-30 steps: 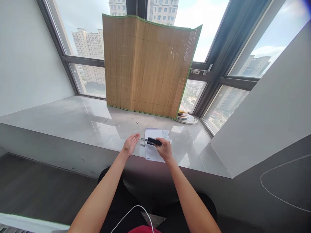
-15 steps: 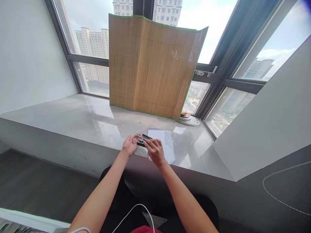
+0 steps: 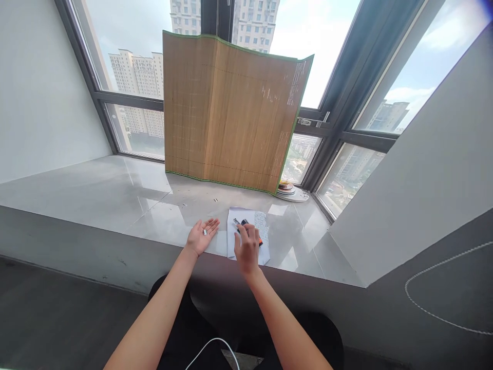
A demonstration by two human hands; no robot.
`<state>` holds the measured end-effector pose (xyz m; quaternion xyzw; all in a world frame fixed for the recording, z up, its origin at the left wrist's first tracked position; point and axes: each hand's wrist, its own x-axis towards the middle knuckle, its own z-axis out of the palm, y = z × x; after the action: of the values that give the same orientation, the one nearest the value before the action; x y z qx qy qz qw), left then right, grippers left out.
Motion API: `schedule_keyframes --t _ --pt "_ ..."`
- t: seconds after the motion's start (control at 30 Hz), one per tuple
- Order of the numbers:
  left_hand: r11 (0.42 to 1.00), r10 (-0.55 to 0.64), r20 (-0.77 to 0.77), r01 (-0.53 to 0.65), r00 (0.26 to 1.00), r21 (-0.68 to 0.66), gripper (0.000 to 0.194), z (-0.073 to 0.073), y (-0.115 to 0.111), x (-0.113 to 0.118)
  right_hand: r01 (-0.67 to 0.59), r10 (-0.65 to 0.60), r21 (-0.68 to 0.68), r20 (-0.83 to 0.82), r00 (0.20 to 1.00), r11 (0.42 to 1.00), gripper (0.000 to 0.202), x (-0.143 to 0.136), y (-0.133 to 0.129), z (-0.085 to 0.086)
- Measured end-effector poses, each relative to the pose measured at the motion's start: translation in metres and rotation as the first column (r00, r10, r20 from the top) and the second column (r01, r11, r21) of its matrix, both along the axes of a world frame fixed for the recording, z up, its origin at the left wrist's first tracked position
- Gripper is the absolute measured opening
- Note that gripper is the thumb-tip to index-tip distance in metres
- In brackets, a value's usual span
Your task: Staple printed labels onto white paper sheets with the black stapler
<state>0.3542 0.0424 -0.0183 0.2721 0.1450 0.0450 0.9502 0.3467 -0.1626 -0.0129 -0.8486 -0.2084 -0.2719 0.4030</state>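
Note:
Palm up above the front edge of the sill, my left hand [image 3: 200,237] is open with its fingers stretched out. A small silvery piece [image 3: 205,232], perhaps a strip of staples, lies loose on it. What looks like a black and silver stapler with an orange patch [image 3: 261,241] rests opened out on a sheet of paper [image 3: 232,246]. Over this stapler is my right hand [image 3: 248,246], thumb apart and fingers slightly bent, covering its middle. Contact between those fingers and the stapler is hard to make out. Dense dark marks cover the paper's right part.
A bamboo mat [image 3: 234,113] with green edging stands against the window behind the sill [image 3: 96,198]. Round plate-like things [image 3: 292,194] lie by its right foot. Tiny bits [image 3: 215,200] are scattered on the tiles. A white cable [image 3: 215,339] loops over my lap.
My hands have moved apart. The right one has brought the stapler down onto the paper and its fingers have loosened. The left has shifted slightly left, keeping the small piece on its palm.

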Motion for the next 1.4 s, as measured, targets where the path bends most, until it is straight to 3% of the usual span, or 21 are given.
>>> schedule_keyframes --t 0.07,0.13,0.23,0.3,0.57,0.67,0.8,0.93,1.0,1.07,1.13,1.27,1.4 --pt "1.0 0.002 0.001 -0.003 1.0 0.03 0.042 0.0 0.0 0.0 -0.199 0.199 -0.072 -0.014 0.98 0.977 0.026 -0.008 0.03 0.006" --pt "0.998 -0.025 0.004 0.025 1.0 0.065 0.041 0.0 0.001 -0.002 -0.289 0.282 -0.067 -0.102 0.954 0.955 0.023 -0.008 0.062 0.01" --pt "0.994 -0.074 0.024 0.071 0.997 0.088 0.045 -0.001 0.004 -0.004 -0.318 0.282 -0.11 -0.257 0.924 0.942 0.014 0.0 0.101 0.012" --pt "0.994 -0.076 0.038 0.072 0.996 0.086 0.049 -0.001 0.005 -0.005 -0.315 0.267 -0.128 -0.291 0.918 0.941 0.018 0.007 0.115 0.013" --pt "0.994 -0.084 0.043 0.081 0.996 0.074 0.05 0.001 0.005 -0.005 -0.256 0.2 -0.146 -0.315 0.928 0.956 0.026 0.015 0.112 0.011" --pt "0.997 -0.057 0.031 0.055 0.998 0.057 0.046 0.002 0.005 -0.004 -0.261 0.232 -0.043 -0.337 0.912 0.964 0.029 0.013 0.106 0.011" --pt "0.999 0.005 0.008 -0.005 1.0 0.033 0.043 0.001 0.003 -0.002 -0.223 0.243 0.125 -0.173 0.955 0.967 0.029 0.018 0.067 0.022" --pt "0.999 0.015 0.023 -0.016 1.0 0.031 0.04 0.001 0.0 -0.002 0.027 -0.03 0.142 0.02 0.999 0.99 0.027 0.061 -0.014 0.041" --pt "0.999 0.02 0.021 -0.021 1.0 0.038 0.038 0.002 -0.001 -0.003 0.178 -0.178 0.067 -0.011 0.984 0.982 0.031 0.098 -0.06 0.042" --pt "0.999 0.02 0.022 -0.021 1.0 0.045 0.037 0.003 -0.002 -0.004 0.343 -0.37 -0.175 -0.155 0.916 0.923 0.036 0.138 -0.099 0.037" --pt "0.998 0.022 0.015 -0.023 1.0 0.055 0.037 0.004 -0.003 -0.005 0.368 -0.43 -0.271 -0.224 0.875 0.889 0.038 0.173 -0.127 0.028" --pt "0.996 0.008 0.011 -0.009 1.0 0.084 0.037 0.005 -0.002 -0.006 0.341 -0.457 -0.38 -0.274 0.846 0.86 0.036 0.218 -0.152 0.014" --pt "0.994 -0.011 0.018 0.009 1.0 0.109 0.031 0.002 0.001 -0.005 0.323 -0.464 -0.435 -0.268 0.845 0.841 0.031 0.228 -0.155 0.006"
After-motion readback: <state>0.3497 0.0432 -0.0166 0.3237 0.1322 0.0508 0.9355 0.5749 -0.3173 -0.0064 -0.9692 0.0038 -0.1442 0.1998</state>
